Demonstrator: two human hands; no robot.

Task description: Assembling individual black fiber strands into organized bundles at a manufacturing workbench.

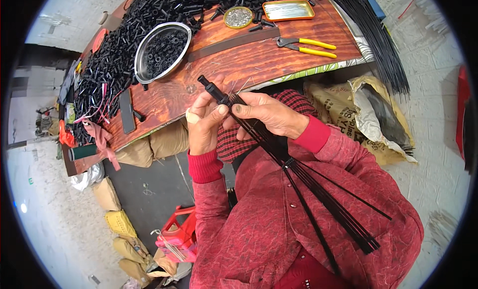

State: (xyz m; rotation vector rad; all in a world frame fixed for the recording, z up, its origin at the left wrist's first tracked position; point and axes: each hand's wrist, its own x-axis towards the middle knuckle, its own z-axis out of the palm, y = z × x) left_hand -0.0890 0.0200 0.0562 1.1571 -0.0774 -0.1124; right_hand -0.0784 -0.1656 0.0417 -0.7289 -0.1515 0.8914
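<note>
Both hands are above my lap at the table's front edge, working on a folded umbrella frame (269, 148) of thin black ribs. My left hand (203, 123) pinches the black plastic tube-shaped hub (213, 89) at its upper end; a finger has a pale wrap. My right hand (271, 115) closes around the ribs just below the hub, thumb pressed near the left thumb. Several thin silvery wires (243, 85) stick up beside the fingers. From there the ribs slant down to the right across my red jacket, fanning apart below a joint (288, 163).
On the wooden table (229, 65) lie a heap of black plastic tubes (112, 65), a metal bowl (141, 69) of black rings, a round dish (238, 17) of small metal bits, a wire tray (289, 10) and yellow-handled pliers (311, 46). Black ribs (383, 55) overhang the right; an open sack (356, 112) sits below.
</note>
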